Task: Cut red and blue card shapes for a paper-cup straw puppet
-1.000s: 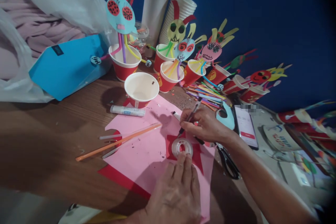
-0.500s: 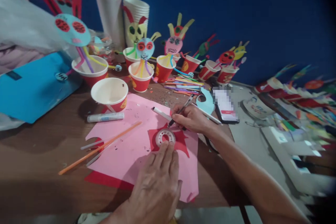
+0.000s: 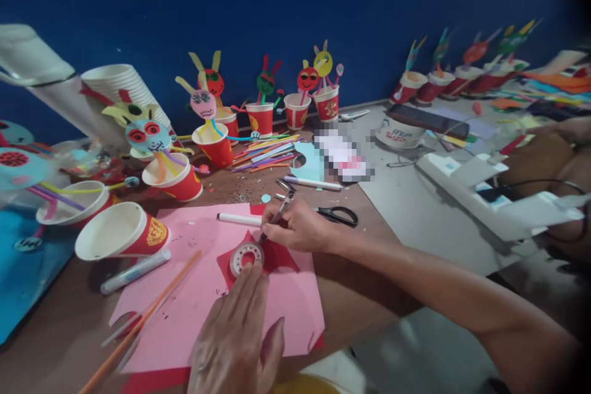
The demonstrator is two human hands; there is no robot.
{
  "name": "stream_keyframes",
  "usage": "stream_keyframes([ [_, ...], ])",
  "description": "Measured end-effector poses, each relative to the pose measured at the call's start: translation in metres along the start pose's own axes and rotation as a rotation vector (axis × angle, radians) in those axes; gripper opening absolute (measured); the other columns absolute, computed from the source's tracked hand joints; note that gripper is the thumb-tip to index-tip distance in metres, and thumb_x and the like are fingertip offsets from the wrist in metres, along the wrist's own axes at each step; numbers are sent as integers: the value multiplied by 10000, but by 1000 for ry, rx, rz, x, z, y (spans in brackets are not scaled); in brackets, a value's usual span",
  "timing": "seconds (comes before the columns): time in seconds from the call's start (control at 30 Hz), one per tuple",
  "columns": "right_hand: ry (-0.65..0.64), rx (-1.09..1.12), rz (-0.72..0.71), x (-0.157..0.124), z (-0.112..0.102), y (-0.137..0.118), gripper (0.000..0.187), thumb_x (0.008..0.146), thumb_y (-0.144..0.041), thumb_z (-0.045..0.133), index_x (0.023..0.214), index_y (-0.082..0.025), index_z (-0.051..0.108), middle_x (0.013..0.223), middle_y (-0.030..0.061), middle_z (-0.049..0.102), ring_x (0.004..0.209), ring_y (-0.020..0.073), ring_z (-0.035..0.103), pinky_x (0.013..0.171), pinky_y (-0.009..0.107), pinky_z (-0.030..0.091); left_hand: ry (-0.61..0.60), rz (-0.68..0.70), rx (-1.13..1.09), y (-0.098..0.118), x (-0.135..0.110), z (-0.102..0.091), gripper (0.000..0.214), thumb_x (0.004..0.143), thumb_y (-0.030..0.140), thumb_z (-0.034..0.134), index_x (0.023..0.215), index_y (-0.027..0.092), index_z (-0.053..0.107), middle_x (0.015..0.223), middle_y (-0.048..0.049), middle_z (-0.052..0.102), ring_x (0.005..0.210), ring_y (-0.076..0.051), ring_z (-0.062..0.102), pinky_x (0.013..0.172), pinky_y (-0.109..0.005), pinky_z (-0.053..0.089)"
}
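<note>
My left hand [image 3: 235, 332] lies flat with its fingers stretched out, the fingertips pressing on a small white ring like a tape roll [image 3: 236, 260]. The ring rests on a jagged scrap of red paper [image 3: 281, 258]. That scrap lies on a large pink sheet [image 3: 180, 320]. Between thumb and fingers my right hand [image 3: 302, 228] pinches a dark pen [image 3: 283, 204], its tip down at the ring's upper right edge. A capped white marker [image 3: 237, 219] is just left of my right hand. Black-handled scissors [image 3: 339, 215] lie partly hidden behind that hand.
An empty paper cup [image 3: 115, 237], a glue tube [image 3: 135, 272] and an orange straw [image 3: 148, 314] lie to the left. Red cups holding paper-faced figures [image 3: 212, 141] stand behind. Further right are loose sticks [image 3: 272, 151], a blurred-out phone [image 3: 341, 154] and a white power strip [image 3: 480, 197].
My view has swung to the right, so the table's things appear further left. The pen tip has shifted slightly along the ring's edge. My left hand still presses the ring.
</note>
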State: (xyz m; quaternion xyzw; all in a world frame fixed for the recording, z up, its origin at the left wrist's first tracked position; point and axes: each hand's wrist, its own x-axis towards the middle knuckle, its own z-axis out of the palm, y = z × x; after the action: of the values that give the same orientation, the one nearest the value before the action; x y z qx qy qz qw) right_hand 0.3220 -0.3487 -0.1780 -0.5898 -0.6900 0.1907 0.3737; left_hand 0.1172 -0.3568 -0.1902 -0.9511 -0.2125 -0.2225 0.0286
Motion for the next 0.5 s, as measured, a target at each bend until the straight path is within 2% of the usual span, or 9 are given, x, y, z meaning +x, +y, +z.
stream_keyframes([
  [0.27,-23,-87,-10,-20,-5,-6,107,780,-204,491,787,-155,587,545,-27,545,437,71,410,459,186,283,-7,35,4,1,4,-3,485,721,208,511,1186,101,423,1137,-180,558,1045,-278,509,776,-361,424],
  [0.5,-19,-182,-65,-25,-2,-5,130,767,-243,488,778,-158,586,560,-10,547,446,87,401,467,206,276,-43,30,28,1,2,-4,558,707,210,519,1235,87,389,1168,-170,540,1033,-268,517,789,-354,430],
])
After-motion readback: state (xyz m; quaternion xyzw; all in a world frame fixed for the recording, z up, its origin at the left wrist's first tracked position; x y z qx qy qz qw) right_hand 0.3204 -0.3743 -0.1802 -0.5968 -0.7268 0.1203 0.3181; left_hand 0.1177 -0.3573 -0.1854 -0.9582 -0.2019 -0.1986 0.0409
